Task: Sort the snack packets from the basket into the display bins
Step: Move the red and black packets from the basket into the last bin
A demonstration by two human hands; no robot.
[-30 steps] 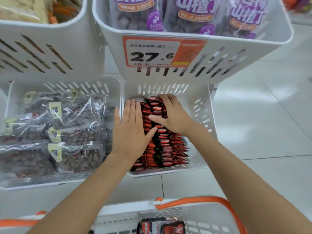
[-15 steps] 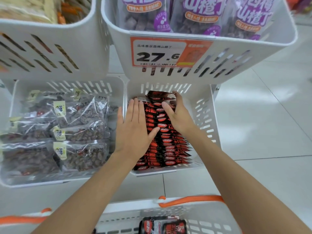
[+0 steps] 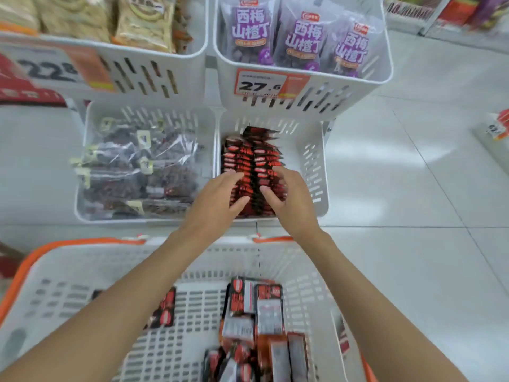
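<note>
Your left hand (image 3: 213, 201) and right hand (image 3: 292, 199) lie side by side on the near end of the row of red-and-black packets (image 3: 248, 158) in the lower right bin (image 3: 316, 161). The fingers of both are loosely bent and the thumbs are spread, and neither closes round a packet. The lower left bin (image 3: 82, 188) holds clear bags (image 3: 137, 166) of dark snacks. The upper right bin (image 3: 380, 75) holds purple bags (image 3: 300, 40), and the upper left bin (image 3: 192, 64) holds beige bags (image 3: 143, 20). Nearest you, the white basket (image 3: 68, 271) with an orange rim holds loose packets (image 3: 256, 312). The floor (image 3: 413, 188) is pale glossy tile. The purple bags read 西梅山楂丁. One tag (image 3: 259, 85) reads 27.6, and the blurred tag (image 3: 52, 68) seems to read 22.8.
</note>
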